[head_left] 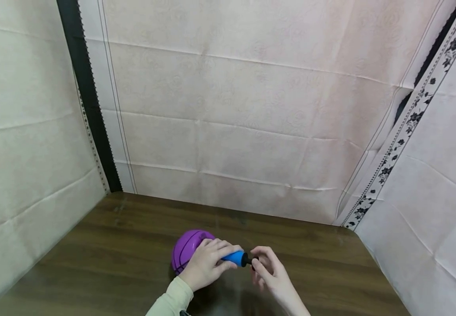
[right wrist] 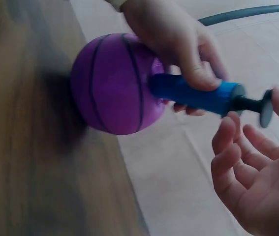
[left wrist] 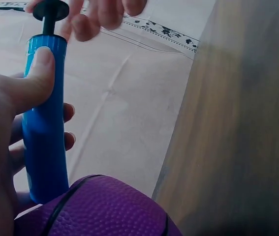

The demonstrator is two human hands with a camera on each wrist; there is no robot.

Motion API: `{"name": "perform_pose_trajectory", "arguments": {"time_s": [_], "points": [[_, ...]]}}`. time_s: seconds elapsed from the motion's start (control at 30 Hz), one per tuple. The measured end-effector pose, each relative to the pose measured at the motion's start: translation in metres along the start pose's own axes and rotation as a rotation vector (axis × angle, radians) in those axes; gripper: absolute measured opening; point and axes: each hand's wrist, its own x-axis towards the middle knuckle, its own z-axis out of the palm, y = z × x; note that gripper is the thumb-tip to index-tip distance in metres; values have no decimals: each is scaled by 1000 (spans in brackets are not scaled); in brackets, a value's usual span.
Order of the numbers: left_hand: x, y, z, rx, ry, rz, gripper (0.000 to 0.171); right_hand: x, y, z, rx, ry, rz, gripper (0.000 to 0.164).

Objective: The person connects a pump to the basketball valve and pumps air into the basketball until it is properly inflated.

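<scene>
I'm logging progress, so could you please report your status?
Left hand gripping blue hand pump. Right hand at black plunger handle. Purple basketball at pump's far end. Nothing visibly obstructing.

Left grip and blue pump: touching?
Touching. The left wrist view shows it: the left grip has its thumb pressed along the blue pump, fingertips emerging on its far side.

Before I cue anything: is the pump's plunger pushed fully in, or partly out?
Partly out: black rod shows between the blue barrel and the round handle in both wrist views.
</scene>
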Motion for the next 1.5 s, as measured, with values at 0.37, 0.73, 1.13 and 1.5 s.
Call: {"name": "perform_pose_trajectory", "arguments": {"time_s": [0.37, 0.73, 1.13, 1.5], "points": [[-2, -6, -3, -77, 27, -71, 37, -11, -25, -1, -126, 404, -147, 22], [-1, -9, -13, -35, 22, -137, 36, -24, -34, -32, -125, 519, -151, 16], [3, 5, 1, -17, 33, 7, 39, -8, -15, 11, -188, 335, -8, 25], [3, 3, -5, -45, -27, 8, 40, -13, -20, -2, -284, 288, -16, 24]]}}
